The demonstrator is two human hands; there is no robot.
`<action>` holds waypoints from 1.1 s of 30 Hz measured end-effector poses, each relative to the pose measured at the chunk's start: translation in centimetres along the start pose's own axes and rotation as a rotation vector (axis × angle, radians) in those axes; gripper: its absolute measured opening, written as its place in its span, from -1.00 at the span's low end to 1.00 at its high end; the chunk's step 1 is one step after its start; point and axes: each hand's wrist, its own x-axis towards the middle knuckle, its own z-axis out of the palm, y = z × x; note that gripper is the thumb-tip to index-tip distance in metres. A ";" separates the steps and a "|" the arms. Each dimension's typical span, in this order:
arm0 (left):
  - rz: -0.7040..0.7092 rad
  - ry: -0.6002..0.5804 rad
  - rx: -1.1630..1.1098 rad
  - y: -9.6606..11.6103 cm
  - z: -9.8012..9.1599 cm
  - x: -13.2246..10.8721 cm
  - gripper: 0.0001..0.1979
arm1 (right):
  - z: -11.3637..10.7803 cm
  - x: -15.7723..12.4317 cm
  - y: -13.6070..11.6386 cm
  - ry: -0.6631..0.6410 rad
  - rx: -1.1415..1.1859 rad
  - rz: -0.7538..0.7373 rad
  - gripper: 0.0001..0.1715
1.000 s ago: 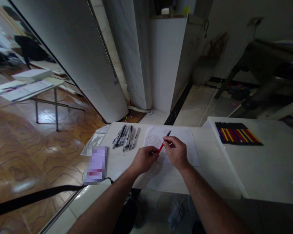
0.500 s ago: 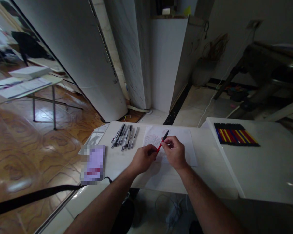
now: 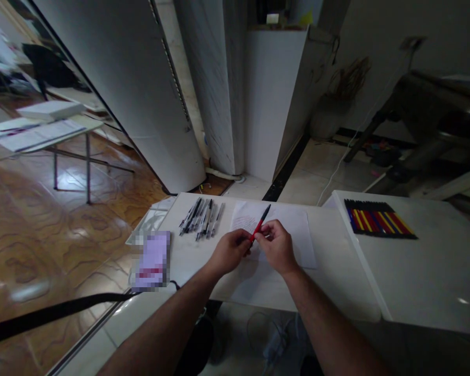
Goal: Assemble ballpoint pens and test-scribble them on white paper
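Between my two hands is a red pen with a black end, tilted with its black end pointing up and away from me. My left hand is closed around its lower end. The fingers of my right hand pinch its red barrel a little higher up. Beneath the hands lies a white sheet of paper with rows of handwriting at its upper left. Left of the paper, a loose bunch of clear and black pens rests on the white table.
On the right-hand table, several red, yellow and blue pens with black ends lie in a neat row. A purple packet, partly blurred, sits at the left edge, near a black strap. A white cabinet stands beyond.
My right hand's fingers have slid down the pen from near its black part to the red barrel, closer to my left hand. The view has shifted slightly.
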 end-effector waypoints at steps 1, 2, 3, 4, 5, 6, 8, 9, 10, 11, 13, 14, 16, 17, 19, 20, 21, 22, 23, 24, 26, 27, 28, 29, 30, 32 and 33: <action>-0.002 0.005 -0.010 0.0 0.0 0.0 -0.85 | 0.0 0.0 0.1 -0.005 0.006 0.004 -0.84; -0.001 0.010 -0.023 0.0 0.0 0.0 -0.85 | 0.1 0.0 0.1 -0.009 0.011 0.008 -0.84; 0.001 0.016 -0.041 0.0 0.1 0.0 -0.85 | 0.1 0.0 0.2 -0.011 0.017 0.011 -0.83; 0.004 0.021 -0.063 -0.1 0.1 0.0 -0.85 | 0.2 -0.1 0.2 -0.013 0.026 0.017 -0.83; 0.005 0.025 -0.087 -0.1 0.1 0.1 -0.85 | 0.2 -0.1 0.3 -0.015 0.038 0.026 -0.82; 0.004 0.027 -0.111 -0.1 0.2 0.1 -0.85 | 0.2 -0.1 0.3 -0.018 0.057 0.039 -0.80; -0.004 0.028 -0.164 -0.2 0.3 0.1 -0.85 | 0.3 -0.1 0.4 -0.032 0.111 0.076 -0.76; -0.009 0.027 -0.193 -0.1 0.4 0.1 -0.85 | 0.3 0.0 0.4 -0.046 0.139 0.100 -0.73; -0.014 0.025 -0.220 -0.1 0.4 0.1 -0.85 | 0.3 0.0 0.4 -0.066 0.166 0.125 -0.70; -0.017 0.025 -0.246 0.0 0.4 0.1 -0.84 | 0.3 0.0 0.5 -0.091 0.190 0.149 -0.67; -0.022 0.027 -0.288 0.2 0.5 0.1 -0.82 | 0.3 0.0 0.4 -0.149 0.227 0.189 -0.62; -0.024 0.030 -0.304 0.4 0.5 0.1 -0.81 | 0.2 0.0 0.4 -0.175 0.242 0.203 -0.62; -0.030 0.037 -0.332 0.6 0.5 0.0 -0.78 | 0.2 -0.1 0.3 -0.214 0.259 0.218 -0.66; -0.034 0.038 -0.343 0.7 0.5 -0.1 -0.77 | 0.1 -0.1 0.3 -0.223 0.260 0.220 -0.68; -0.040 0.033 -0.357 0.9 0.5 -0.3 -0.76 | 0.0 -0.2 0.2 -0.232 0.251 0.219 -0.71; -0.040 0.029 -0.363 0.9 0.5 -0.4 -0.77 | 0.0 -0.3 0.2 -0.233 0.244 0.220 -0.71; -0.039 0.025 -0.367 1.0 0.5 -0.5 -0.77 | -0.1 -0.3 0.2 -0.236 0.238 0.222 -0.71; -0.038 0.023 -0.372 1.0 0.6 -0.5 -0.77 | -0.1 -0.4 0.2 -0.239 0.236 0.225 -0.71; -0.037 0.020 -0.377 1.0 0.6 -0.6 -0.78 | -0.2 -0.4 0.3 -0.243 0.237 0.228 -0.71; -0.037 0.018 -0.383 1.0 0.7 -0.6 -0.78 | -0.2 -0.5 0.3 -0.245 0.240 0.232 -0.70; -0.047 0.010 -0.396 0.8 0.8 -0.6 -0.78 | -0.3 -0.6 0.5 -0.247 0.246 0.240 -0.68; -0.054 0.004 -0.398 0.8 0.9 -0.6 -0.79 | -0.4 -0.7 0.5 -0.249 0.246 0.245 -0.68; -0.060 -0.003 -0.395 0.7 1.0 -0.5 -0.80 | -0.4 -0.7 0.5 -0.251 0.244 0.248 -0.67; -0.064 -0.007 -0.389 0.6 1.0 -0.5 -0.82 | -0.5 -0.8 0.6 -0.252 0.238 0.251 -0.67; -0.066 -0.011 -0.378 0.5 1.1 -0.5 -0.83 | -0.5 -0.9 0.6 -0.253 0.230 0.251 -0.67; -0.068 -0.016 -0.351 0.4 1.3 -0.5 -0.86 | -0.7 -1.0 0.5 -0.254 0.211 0.251 -0.67; -0.072 -0.018 -0.339 0.4 1.3 -0.5 -0.87 | -0.7 -1.0 0.5 -0.254 0.203 0.253 -0.67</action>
